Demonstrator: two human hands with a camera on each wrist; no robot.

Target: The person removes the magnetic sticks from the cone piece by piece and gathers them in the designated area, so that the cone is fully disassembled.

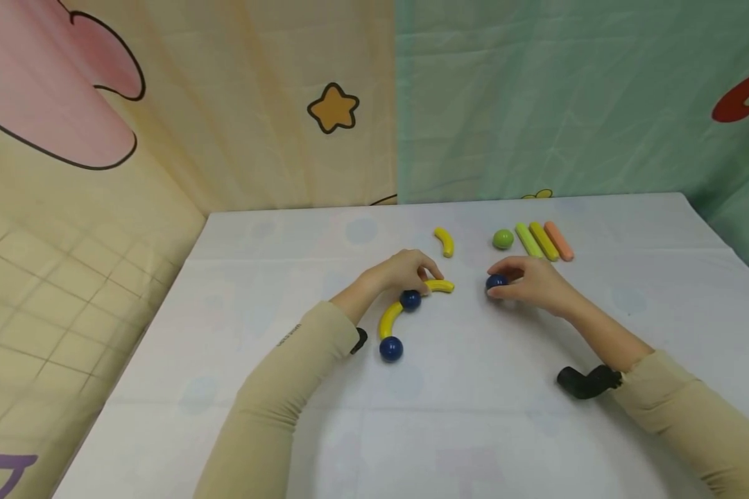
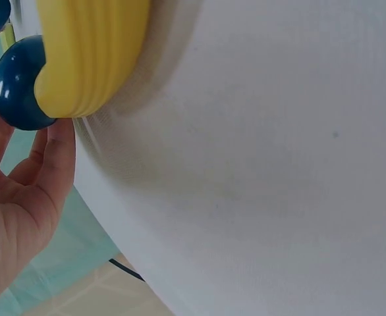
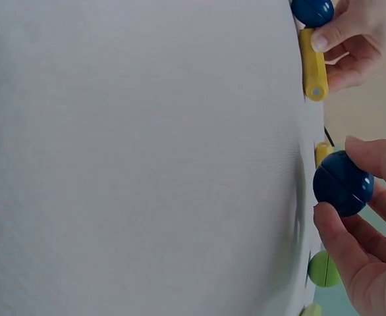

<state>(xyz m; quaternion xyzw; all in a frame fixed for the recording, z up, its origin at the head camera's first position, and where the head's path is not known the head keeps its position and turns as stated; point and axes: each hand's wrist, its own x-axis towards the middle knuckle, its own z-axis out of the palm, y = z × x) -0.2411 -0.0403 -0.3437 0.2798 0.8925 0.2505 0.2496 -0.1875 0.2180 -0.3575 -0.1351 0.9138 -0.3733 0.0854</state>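
Observation:
In the head view a row of toy pieces lies on the table: a blue ball point(image 1: 391, 348), a curved yellow rod point(image 1: 388, 321), another blue ball point(image 1: 410, 300) and a second curved yellow rod point(image 1: 440, 285). My left hand point(image 1: 406, 269) pinches that second rod close to the ball. In the right wrist view the rod's free end point(image 3: 316, 92) shows a small grey dot. To the right, my right hand point(image 1: 530, 283) holds a third blue ball point(image 3: 343, 184) between thumb and fingertips, apart from the row. A thin seam runs around this ball.
Beyond the hands lie a loose curved yellow rod point(image 1: 445, 242) and a green ball point(image 1: 503, 239). Beside that ball are a light green stick point(image 1: 528, 240), a yellow-green stick point(image 1: 544, 241) and an orange stick point(image 1: 558, 240). Printed curtains point(image 1: 274, 138) rise behind the white table point(image 1: 462, 430).

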